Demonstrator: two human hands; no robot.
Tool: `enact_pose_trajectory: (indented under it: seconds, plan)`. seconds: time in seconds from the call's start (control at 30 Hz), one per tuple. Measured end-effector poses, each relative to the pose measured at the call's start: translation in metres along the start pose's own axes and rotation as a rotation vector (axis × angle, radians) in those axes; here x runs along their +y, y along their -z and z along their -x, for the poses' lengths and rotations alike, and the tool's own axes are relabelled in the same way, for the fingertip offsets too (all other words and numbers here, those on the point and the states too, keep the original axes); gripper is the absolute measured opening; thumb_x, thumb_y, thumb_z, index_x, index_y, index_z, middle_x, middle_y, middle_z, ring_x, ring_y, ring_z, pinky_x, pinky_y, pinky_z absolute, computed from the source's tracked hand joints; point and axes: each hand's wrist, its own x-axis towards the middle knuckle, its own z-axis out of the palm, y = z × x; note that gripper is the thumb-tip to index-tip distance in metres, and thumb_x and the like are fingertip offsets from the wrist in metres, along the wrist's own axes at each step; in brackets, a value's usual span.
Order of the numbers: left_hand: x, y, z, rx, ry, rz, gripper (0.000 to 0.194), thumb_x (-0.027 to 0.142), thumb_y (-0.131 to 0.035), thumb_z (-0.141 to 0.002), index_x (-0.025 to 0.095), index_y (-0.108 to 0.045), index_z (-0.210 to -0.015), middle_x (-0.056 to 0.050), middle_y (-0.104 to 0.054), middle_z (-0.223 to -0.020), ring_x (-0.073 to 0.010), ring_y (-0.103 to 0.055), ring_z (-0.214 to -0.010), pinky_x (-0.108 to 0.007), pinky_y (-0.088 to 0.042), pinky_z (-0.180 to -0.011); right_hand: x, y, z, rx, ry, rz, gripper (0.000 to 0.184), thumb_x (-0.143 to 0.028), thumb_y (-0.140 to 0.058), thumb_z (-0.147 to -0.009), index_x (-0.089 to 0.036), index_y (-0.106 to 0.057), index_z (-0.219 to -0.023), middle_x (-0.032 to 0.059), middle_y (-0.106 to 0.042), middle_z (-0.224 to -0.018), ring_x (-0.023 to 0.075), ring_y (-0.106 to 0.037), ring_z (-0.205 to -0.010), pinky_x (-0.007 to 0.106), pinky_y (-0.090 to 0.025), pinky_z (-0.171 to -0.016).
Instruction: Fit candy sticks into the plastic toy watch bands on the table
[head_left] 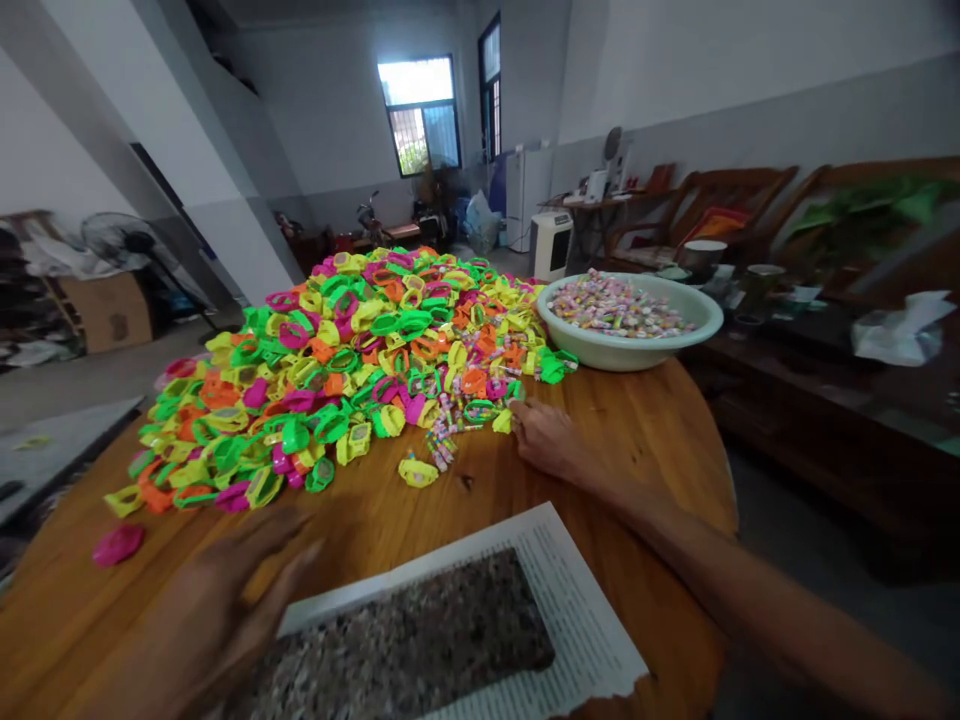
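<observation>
Grip unclear: right hand [546, 437] at bright plastic pile [330, 365].
Left hand [214, 600] blurred, spread apart, near speckled slab [427, 635].

The pile of toy watches [330, 350] occupies the left and centre of the table [637, 420]. The basin [622, 350] stands to the right of the pile, with wrapped rolls [615, 305] inside. The stone slab [420, 640] rests on the printed sheet [592, 620], before the pile. The left hand [217, 600] is left of the slab; the right hand [546, 438] is at the pile's front right.
</observation>
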Motion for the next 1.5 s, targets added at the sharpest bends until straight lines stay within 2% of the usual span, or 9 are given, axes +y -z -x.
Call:
enact_pose_trajectory:
  seconds: [0.23, 0.33, 0.47, 0.6, 0.73, 0.87, 1.1, 1.33, 1.5]
  plan:
    - [0.058, -0.121, -0.193, -0.188, -0.027, -0.043, 0.037, 0.034, -0.056, -0.092, 0.012, -0.063, -0.120, -0.014, -0.071, -0.107, -0.0252, -0.068, -0.095, -0.038, -0.053, -0.087, -0.018, -0.008, 0.010, 0.020, 0.129, -0.087, 0.026, -0.011, -0.045, -0.089, -0.017, -0.059, -0.111, 0.0100, -0.060, -0.106, 0.0221, -0.059, -0.087, 0.031, -0.034, -0.068]
    - [0.071, -0.151, -0.230, -0.229, -0.009, -0.093, 0.034, 0.036, -0.059, -0.089, 0.010, -0.066, -0.109, -0.017, -0.070, -0.103, -0.0273, -0.067, -0.096, -0.036, -0.053, -0.082, -0.018, -0.006, 0.010, 0.030, 0.167, -0.128, 0.030, -0.008, -0.050, -0.082, -0.016, -0.057, -0.110, 0.0090, -0.060, -0.104, 0.0214, -0.057, -0.085, 0.030, -0.031, -0.066]
    - [0.072, -0.166, -0.239, -0.277, 0.029, -0.098, 0.020, 0.028, -0.061, -0.084, 0.011, -0.069, -0.090, -0.016, -0.070, -0.096, -0.0286, -0.067, -0.095, -0.037, -0.052, -0.081, -0.013, 0.006, 0.012, 0.026, 0.194, -0.207, 0.021, -0.011, -0.050, -0.087, -0.014, -0.054, -0.107, 0.0080, -0.061, -0.099, 0.0182, -0.055, -0.081, 0.029, -0.028, -0.064]
    - [0.058, -0.156, -0.226, -0.251, 0.077, -0.012, 0.028, 0.029, -0.060, -0.082, 0.012, -0.070, -0.102, -0.016, -0.071, -0.103, -0.0305, -0.066, -0.098, -0.041, -0.052, -0.086, -0.011, 0.028, 0.010, -0.040, 0.251, -0.274, 0.004, -0.016, -0.050, -0.090, -0.015, -0.053, -0.092, 0.0033, -0.058, -0.081, 0.0135, -0.046, -0.068, 0.027, -0.025, -0.061]
    - [0.036, -0.125, -0.188, -0.225, 0.125, 0.105, 0.039, 0.030, -0.061, -0.081, 0.012, -0.068, -0.115, -0.012, -0.071, -0.107, -0.0247, -0.065, -0.095, -0.036, -0.052, -0.085, -0.016, 0.052, 0.007, -0.120, 0.346, -0.293, 0.017, -0.008, -0.054, -0.080, -0.017, -0.046, -0.068, -0.0017, -0.047, -0.064, 0.0104, -0.034, -0.059, 0.029, -0.019, -0.058]
    - [0.021, -0.083, -0.124, -0.273, 0.162, 0.218, 0.038, 0.035, -0.061, -0.082, 0.011, -0.069, -0.111, -0.007, -0.071, -0.093, -0.0187, -0.063, -0.078, -0.030, -0.051, -0.071, -0.034, 0.077, 0.018, -0.136, 0.441, -0.363, 0.024, -0.006, -0.051, -0.078, -0.017, -0.041, -0.059, -0.0030, -0.041, -0.057, 0.0096, -0.033, -0.057, 0.029, -0.018, -0.058]
    - [0.027, -0.020, -0.004, -0.380, 0.251, 0.468, 0.032, 0.033, -0.064, -0.087, 0.021, -0.067, -0.117, -0.005, -0.069, -0.113, -0.0205, -0.064, -0.102, -0.033, -0.052, -0.088, -0.092, 0.088, 0.079, -0.252, 0.652, -0.263, 0.012, -0.011, -0.051, -0.086, -0.015, -0.059, -0.078, 0.0056, -0.061, -0.076, 0.0139, -0.045, -0.064, 0.030, -0.022, -0.058]
    - [0.032, -0.030, 0.041, -0.351, 0.193, 0.572, 0.033, 0.017, -0.062, -0.087, 0.021, -0.064, -0.120, -0.006, -0.066, -0.123, -0.0201, -0.063, -0.109, -0.034, -0.051, -0.093, -0.134, 0.052, 0.086, -0.250, 0.719, -0.236, 0.017, -0.026, -0.058, -0.093, -0.017, -0.060, -0.078, 0.0028, -0.061, -0.074, 0.0141, -0.047, -0.062, 0.031, -0.022, -0.056]
    - [0.029, -0.042, 0.049, -0.310, 0.176, 0.594, 0.030, 0.022, -0.061, -0.090, 0.022, -0.064, -0.120, -0.005, -0.070, -0.110, -0.0189, -0.066, -0.098, -0.033, -0.052, -0.086, -0.134, 0.026, 0.090, -0.169, 0.741, -0.364, 0.021, -0.026, -0.051, -0.099, -0.015, -0.063, -0.085, 0.0042, -0.056, -0.083, 0.0142, -0.048, -0.070, 0.030, -0.031, -0.062]
